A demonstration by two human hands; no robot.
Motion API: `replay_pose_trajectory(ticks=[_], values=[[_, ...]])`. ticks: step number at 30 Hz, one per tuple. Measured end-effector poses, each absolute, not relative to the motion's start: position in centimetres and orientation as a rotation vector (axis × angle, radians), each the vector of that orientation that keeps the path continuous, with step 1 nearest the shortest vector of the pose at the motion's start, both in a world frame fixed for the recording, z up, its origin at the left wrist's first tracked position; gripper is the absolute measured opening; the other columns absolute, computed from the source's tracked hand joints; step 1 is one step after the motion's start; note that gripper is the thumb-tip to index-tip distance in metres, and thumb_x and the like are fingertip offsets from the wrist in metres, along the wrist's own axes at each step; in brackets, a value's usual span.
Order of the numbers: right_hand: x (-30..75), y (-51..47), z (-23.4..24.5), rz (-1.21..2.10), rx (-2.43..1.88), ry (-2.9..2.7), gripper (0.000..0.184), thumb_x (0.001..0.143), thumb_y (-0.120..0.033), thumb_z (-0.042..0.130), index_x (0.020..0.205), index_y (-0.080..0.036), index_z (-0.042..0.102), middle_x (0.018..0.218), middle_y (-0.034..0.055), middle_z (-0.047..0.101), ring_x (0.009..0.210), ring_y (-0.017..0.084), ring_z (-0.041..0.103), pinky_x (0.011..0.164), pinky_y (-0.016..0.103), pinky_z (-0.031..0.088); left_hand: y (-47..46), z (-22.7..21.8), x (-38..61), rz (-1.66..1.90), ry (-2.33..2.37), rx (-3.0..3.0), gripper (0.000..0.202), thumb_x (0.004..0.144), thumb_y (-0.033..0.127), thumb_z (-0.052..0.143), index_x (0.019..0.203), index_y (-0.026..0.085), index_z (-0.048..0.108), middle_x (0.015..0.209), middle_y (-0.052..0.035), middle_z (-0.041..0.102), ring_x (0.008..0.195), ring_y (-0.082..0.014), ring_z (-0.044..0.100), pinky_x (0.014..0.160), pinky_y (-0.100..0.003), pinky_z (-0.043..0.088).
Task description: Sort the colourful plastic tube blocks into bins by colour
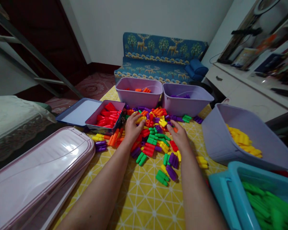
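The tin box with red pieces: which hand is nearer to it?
Left. The left hand is just right of the tin box; the right hand is farther, across the pile.

Tabletop (139, 198): was yellow, with white lines crossing into triangles | loose pieces (149, 149): were of red, orange, yellow, green and purple colour | three bins (213, 140): were pale lilac | fourth bin (234, 180): was turquoise, with green pieces (271, 204) inside | sofa (156, 48): was blue, patterned with tan deer and green trees
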State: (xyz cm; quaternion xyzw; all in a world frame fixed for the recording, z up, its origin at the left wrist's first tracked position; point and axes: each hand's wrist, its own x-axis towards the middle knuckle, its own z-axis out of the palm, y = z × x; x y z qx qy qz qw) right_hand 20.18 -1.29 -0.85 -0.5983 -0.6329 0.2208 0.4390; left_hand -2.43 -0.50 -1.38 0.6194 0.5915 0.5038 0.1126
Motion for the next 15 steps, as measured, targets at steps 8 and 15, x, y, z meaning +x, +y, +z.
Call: replay_pose_trajectory(ticks=[8, 15], values=[[16.4, -3.5, 3.0, 0.581, -1.511, -1.948, 0.022, 0.071, -0.029, 0.071, 0.093, -0.025, 0.071, 0.091, 0.0029, 0.071, 0.078, 0.02, 0.065, 0.073, 0.034, 0.051, -0.4, -1.4, -2.5, 1.462, 1.735, 1.831, 0.03, 0.081, 0.036, 0.062, 0.105, 0.019, 0.071, 0.124, -0.0105, 0.063, 0.117, -0.0263, 0.057, 0.102, -0.044, 0.044], [13.7, -5.2, 3.0, 0.351, -1.55, -2.228, 0.016, 0.066, -0.024, 0.076, 0.08, -0.029, 0.072, 0.089, 0.0033, 0.067, 0.079, 0.022, 0.064, 0.068, 0.033, 0.047, 0.0, -1.8, -2.6, 1.471, 1.716, 1.835, 0.029, 0.081, 0.035, 0.062, 0.104, 0.02, 0.071, 0.122, -0.01, 0.064, 0.117, -0.0263, 0.057, 0.103, -0.044, 0.044]])
